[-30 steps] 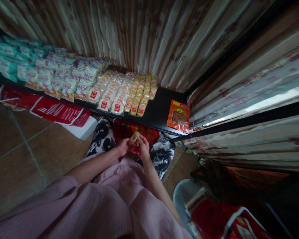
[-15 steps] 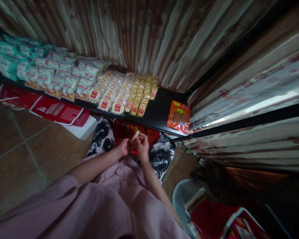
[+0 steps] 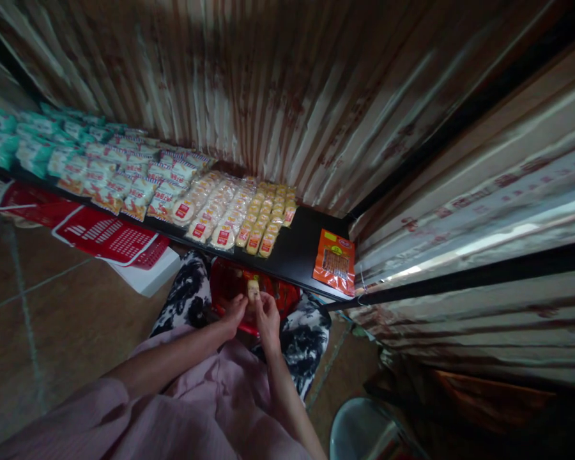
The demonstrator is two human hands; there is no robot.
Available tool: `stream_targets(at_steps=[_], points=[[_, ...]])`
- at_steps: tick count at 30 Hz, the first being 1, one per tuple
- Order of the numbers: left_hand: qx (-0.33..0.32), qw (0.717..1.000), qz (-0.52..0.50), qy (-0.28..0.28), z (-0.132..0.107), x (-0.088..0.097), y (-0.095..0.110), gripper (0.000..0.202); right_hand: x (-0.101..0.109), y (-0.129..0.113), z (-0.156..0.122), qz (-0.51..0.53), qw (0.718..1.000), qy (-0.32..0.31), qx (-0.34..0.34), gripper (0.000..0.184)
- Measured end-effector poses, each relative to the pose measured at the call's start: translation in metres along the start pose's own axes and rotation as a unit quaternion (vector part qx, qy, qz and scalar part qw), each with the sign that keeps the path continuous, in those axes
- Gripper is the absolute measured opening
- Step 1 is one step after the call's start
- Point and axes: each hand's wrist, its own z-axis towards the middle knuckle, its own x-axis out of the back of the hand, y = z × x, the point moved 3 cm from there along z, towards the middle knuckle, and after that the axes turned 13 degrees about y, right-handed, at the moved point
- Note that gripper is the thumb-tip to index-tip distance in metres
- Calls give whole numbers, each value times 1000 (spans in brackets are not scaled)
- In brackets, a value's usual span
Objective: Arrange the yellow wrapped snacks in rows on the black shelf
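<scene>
Turned more upright since 0.5 s ago: 1 small pale-yellow packet (image 3: 253, 288), pinched in the right hand (image 3: 267, 317).
Left hand (image 3: 236, 313) sits just beside it; whether it also grips, I cannot tell. Both hands are over a red container (image 3: 289, 299) between the knees; beyond, a black shelf (image 3: 298, 250) bears 1 orange bag (image 3: 334, 263) and rows of yellow packs (image 3: 261, 227), before a curtain (image 3: 249, 83).
</scene>
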Motion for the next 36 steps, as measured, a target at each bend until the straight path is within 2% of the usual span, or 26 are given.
stream_targets(at_steps=[2, 7, 14, 18, 27, 31, 36], points=[[6, 1000, -2, 26, -5, 1, 6, 13, 1, 0, 0, -8, 1000, -6, 4, 40], [-51, 998, 41, 16, -11, -3, 18, 11, 4, -2, 2, -44, 998, 18, 35, 47], [-146, 985, 89, 30, -15, -5, 24, 10, 3, 3, 8, -19, 1000, 2, 8, 56], [-186, 980, 74, 14, -20, -6, 29, 14, 5, -1, 8, -12, 999, -1, 34, 53], [-232, 970, 58, 37, -24, -8, 32, 20, 14, -8, 8, -82, 993, 45, 74, 49], [-281, 956, 70, 54, -27, -9, 43, 23, 18, -12, 11, -24, 995, 45, 84, 44], [-347, 935, 51, 56, -30, -14, 63, 27, 24, -25, 20, 69, 995, 66, 43, 54]])
